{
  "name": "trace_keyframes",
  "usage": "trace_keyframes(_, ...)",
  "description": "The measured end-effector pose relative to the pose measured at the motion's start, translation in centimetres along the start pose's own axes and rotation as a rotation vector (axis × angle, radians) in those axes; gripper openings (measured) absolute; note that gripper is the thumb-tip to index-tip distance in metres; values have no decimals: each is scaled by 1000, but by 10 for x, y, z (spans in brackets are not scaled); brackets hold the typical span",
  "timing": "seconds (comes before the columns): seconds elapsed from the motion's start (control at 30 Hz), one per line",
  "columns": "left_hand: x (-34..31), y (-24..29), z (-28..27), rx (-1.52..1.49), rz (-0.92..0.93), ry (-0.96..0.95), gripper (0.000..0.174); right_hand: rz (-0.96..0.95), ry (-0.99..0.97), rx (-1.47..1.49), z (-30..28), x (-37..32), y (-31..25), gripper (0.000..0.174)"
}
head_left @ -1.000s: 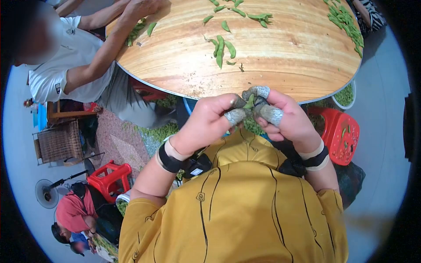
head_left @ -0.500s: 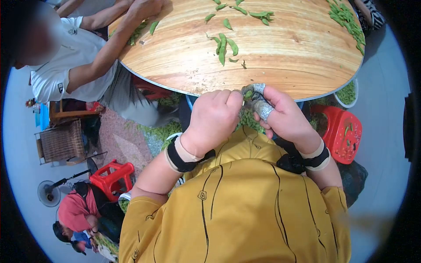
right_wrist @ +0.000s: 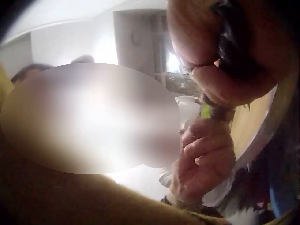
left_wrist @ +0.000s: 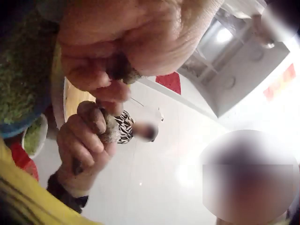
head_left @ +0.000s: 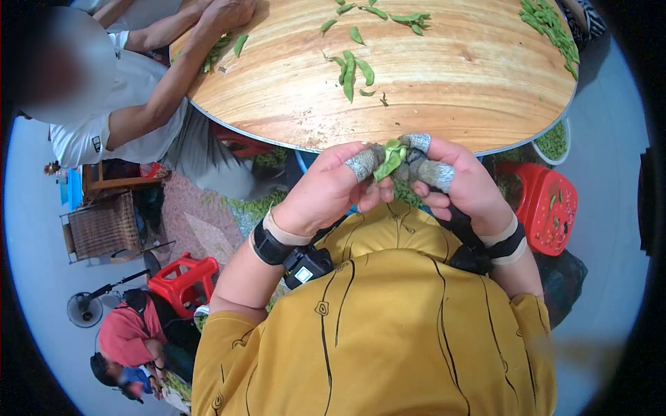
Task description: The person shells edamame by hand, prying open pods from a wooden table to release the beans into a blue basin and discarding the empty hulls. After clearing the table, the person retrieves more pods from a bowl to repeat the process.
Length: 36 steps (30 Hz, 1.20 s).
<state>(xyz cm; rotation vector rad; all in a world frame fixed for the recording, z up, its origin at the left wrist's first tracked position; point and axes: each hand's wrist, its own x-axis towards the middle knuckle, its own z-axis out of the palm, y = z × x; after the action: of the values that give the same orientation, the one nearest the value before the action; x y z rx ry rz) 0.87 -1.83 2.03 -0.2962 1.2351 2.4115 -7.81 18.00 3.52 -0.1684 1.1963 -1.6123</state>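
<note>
Both hands meet in front of the table's near edge in the head view, over the lap. A green soybean pod, split or bent, lies between their fingertips. My left hand pinches its left side between thumb and finger. My right hand grips the other end with thumb and forefinger. Grey, dirt-stained wraps cover the thumbs and forefingers, such as the wrap on the right. In the right wrist view a bit of green pod shows between the hands; in the left wrist view the fingers hide it.
On the wooden table lie several loose pods and a pod pile at the right. Another person sits at the left. A red stool and a tub of beans stand at the right; below the hands is a blue-rimmed container.
The left hand has turned over, from knuckles up half a second ago to thumb and fingertips in view. More of the green pod shows between the hands. Loose pods on the table lie unchanged.
</note>
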Motion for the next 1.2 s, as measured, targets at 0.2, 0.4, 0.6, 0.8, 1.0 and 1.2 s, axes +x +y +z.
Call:
trace_keyframes(0.2, 1, -3, 5, 236, 27, 50, 16, -86, 88, -272, -6, 1, 9, 26)
trace_keyframes(0.4, 0, -5, 10, 860, 68, 67, 21, -398, 292, -844, -3, 15, 16, 20)
trace_keyframes(0.6, -7, -7, 0, 518, 46, 86, 23, -537, 277, -1378, -3, 10, 25, 22)
trace_keyframes(0.8, -4, -14, -1, 687, 43, 120, 28, -679, 421, -1299, 19, 1, 23, 21)
trace_keyframes(1.0, -9, -16, 7, 671, 53, 59, 20, -623, 383, -1360, 9, 18, 28, 27)
trace_keyframes(1.2, -19, -22, -14, 747, 33, 363, 13, -662, 295, -1405, 14, 3, 27, 20)
